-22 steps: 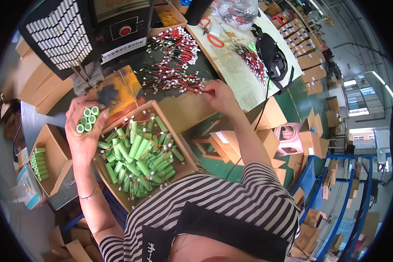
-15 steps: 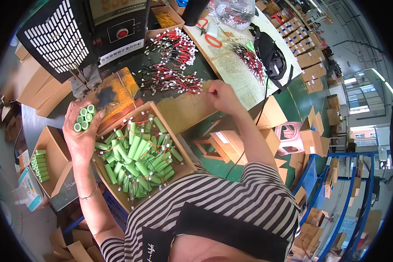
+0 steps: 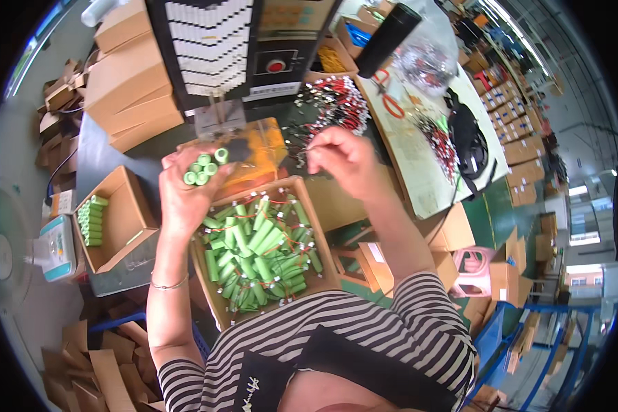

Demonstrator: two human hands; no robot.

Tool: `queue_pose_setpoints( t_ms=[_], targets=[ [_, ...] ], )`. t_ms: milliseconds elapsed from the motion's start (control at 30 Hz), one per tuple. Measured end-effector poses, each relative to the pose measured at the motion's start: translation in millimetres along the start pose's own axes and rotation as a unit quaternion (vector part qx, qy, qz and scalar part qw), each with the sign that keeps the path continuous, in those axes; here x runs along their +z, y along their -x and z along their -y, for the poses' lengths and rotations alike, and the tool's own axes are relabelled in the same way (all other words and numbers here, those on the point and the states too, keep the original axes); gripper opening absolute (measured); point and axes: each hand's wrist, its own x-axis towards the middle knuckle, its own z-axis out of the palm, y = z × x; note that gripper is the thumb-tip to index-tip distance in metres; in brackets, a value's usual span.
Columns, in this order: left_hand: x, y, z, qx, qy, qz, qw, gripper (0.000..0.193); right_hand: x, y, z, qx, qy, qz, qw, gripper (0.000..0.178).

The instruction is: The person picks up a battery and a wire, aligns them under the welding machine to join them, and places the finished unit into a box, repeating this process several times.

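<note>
My left hand [image 3: 185, 196] is closed around a bunch of green cylindrical battery cells [image 3: 202, 167], their ends facing up. One cell stands a little apart from the others by the fingertips. It is held over the near left edge of an orange work block [image 3: 257, 147], in front of the metal head [image 3: 220, 118] of a black machine [image 3: 278, 48]. My right hand [image 3: 350, 161] pinches a thin wire lead, mostly hidden by the fingers, beside a pile of red and black leads with white connectors [image 3: 340, 99]. Below both hands, a cardboard box [image 3: 333, 271] holds many green cells with leads attached.
A smaller carton [image 3: 127, 230] with stacked green cells stands at the left. Flat cardboard [image 3: 127, 75] leans behind it. On the pale side table [image 3: 426, 185] lie orange-handled scissors [image 3: 391, 103], a black bag [image 3: 468, 141] and more leads. A black cylinder [image 3: 389, 40] stands at the back.
The whole view has shifted, with the scene now further right. My right hand has come closer to my left hand, bringing the lead. One cell now sits apart in the left-hand bunch.
</note>
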Motion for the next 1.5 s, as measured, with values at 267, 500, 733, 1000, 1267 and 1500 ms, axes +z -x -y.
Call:
queue_pose_setpoints(
  t_ms=[267, 500, 733, 1000, 1267, 1500],
  targets=[
    [-3, -15, -3, -0.022, -0.037, 0.022, 0.999, 0.025, 58, -23, -19, -0.195, 0.112, -0.055, 0.973, 0.006],
    [2, -25, 4, -0.022, -0.021, 0.027, 0.999, 0.027, 67, -28, -26, -0.224, 0.145, -0.128, 0.955, 0.012],
    [2, -25, 3, -0.021, 0.007, 0.034, 0.999, 0.027, 68, -27, -22, -0.231, 0.193, -0.135, 0.944, 0.011],
    [-10, -6, -15, 0.018, -0.058, 0.002, 0.998, 0.027, 68, -26, -12, -0.189, 0.054, -0.089, 0.976, 0.014],
    [-21, 66, -24, -0.324, 0.638, 0.106, 0.691, 0.027, 74, -14, 62, -0.328, 0.181, 0.043, 0.926, 0.014],
    [-20, 36, -39, -0.32, 0.619, -0.019, 0.717, 0.021, 69, -1, 65, -0.311, 0.201, 0.121, 0.921, 0.015]
  ],
)
